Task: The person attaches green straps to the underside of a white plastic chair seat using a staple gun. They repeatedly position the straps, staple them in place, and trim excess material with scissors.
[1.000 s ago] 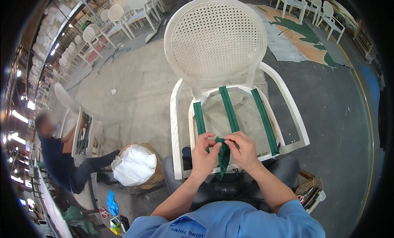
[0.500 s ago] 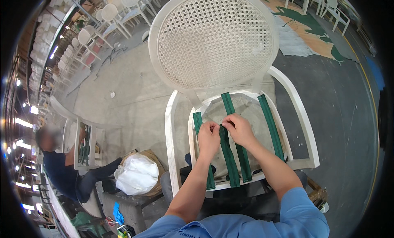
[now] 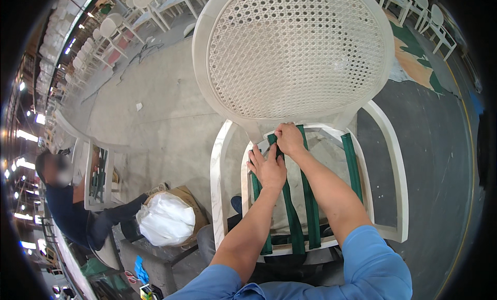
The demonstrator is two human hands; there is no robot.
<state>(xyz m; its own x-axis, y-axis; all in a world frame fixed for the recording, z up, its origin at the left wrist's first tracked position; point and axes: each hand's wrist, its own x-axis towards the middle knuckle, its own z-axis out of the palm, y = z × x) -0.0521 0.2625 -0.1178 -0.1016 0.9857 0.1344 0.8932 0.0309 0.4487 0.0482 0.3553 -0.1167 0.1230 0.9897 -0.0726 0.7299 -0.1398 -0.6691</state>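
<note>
Right hand [image 3: 290, 139] on green strap [image 3: 294, 225]

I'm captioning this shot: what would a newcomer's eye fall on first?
The round woven chair back would likely strike first, filling the upper middle. Below it, the right hand is at the far end of a green strap, with the left hand spread close by, over the white seat frame. At lower left, a bulging white bundle stands out beside a seated co-worker.

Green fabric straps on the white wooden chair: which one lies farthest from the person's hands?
The rightmost long green fabric strap; the other three lie further left, nearer both hands.
</note>
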